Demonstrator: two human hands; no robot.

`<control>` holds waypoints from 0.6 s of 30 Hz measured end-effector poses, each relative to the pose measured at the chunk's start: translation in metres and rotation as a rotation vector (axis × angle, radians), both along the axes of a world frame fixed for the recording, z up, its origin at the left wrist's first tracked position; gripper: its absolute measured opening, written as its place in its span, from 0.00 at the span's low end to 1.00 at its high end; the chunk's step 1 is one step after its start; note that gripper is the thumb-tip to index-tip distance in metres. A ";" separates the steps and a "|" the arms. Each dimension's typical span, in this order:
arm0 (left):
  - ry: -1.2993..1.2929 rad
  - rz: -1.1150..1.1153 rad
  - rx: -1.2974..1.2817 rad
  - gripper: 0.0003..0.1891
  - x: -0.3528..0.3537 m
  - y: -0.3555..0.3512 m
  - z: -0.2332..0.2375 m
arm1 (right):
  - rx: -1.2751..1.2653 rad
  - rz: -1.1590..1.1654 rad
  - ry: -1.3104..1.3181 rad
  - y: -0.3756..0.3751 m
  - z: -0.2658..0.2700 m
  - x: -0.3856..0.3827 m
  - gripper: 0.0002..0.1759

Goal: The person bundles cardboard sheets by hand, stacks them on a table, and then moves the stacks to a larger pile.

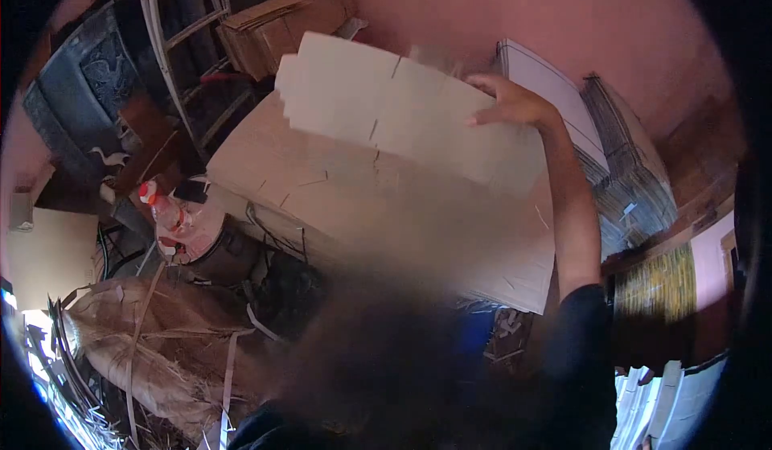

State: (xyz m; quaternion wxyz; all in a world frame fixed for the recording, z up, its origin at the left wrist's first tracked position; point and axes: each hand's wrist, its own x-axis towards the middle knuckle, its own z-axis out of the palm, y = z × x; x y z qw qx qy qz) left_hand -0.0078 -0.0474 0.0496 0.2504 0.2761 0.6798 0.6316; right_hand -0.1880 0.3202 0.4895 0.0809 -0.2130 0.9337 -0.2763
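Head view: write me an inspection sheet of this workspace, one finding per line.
Surface: broad brown cardboard with short dark slits or marks; its near part is lost in a dark blur.
Job's things: pale cardboard with dark slits, over the brown cardboard; whether it lies flat is unclear.
Clutter: red-capped bottle on a drum; large brown sack at lower left.
Right hand: at the pale cardboard's right end, thumb and fingers spread; how firmly it touches is unclear.
Left hand: nothing seen.
Cables: none can be made out for sure.
Surroundings: pink wall, ladder, flat cardboard bundle at right.
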 end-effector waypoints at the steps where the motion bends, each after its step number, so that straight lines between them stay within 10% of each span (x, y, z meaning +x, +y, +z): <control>1: -0.002 -0.011 -0.001 0.15 0.002 0.003 0.009 | 0.074 -0.037 -0.050 0.007 -0.009 -0.014 0.42; 4: -0.048 -0.008 -0.481 0.14 0.008 0.012 0.078 | 0.343 -0.141 -0.083 0.021 -0.066 -0.054 0.48; 12: -0.240 -0.021 0.025 0.15 0.004 0.010 0.071 | 0.211 -0.071 0.067 0.093 -0.122 -0.048 0.45; 18: -0.516 0.214 0.307 0.18 -0.008 0.039 0.163 | -0.410 -1.116 -0.314 0.167 -0.194 -0.100 0.41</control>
